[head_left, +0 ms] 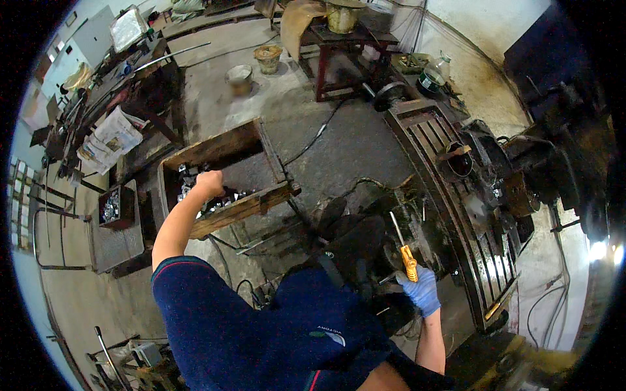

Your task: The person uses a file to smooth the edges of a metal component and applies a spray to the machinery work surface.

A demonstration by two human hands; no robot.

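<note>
My left hand (pixel 209 184), bare, reaches into a shallow wooden tray (pixel 218 220) on the left. Its fingers look curled closed; whatever they may hold is hidden. Small shiny metal parts (pixel 189 174) lie in the tray around that hand. On the right, my right hand (pixel 422 290) wears a blue glove and is closed on a screwdriver (pixel 409 262) with a yellow-orange handle. The screwdriver's metal shaft points up and away from me, beside the slotted machine table (pixel 450 195).
A smaller box of metal parts (pixel 118 207) stands left of the tray. A workbench with newspaper (pixel 112 138) is at the far left. Two buckets (pixel 268 58) stand on the floor ahead. A dark machine (pixel 489 153) fills the right side; cables (pixel 321 130) cross the floor.
</note>
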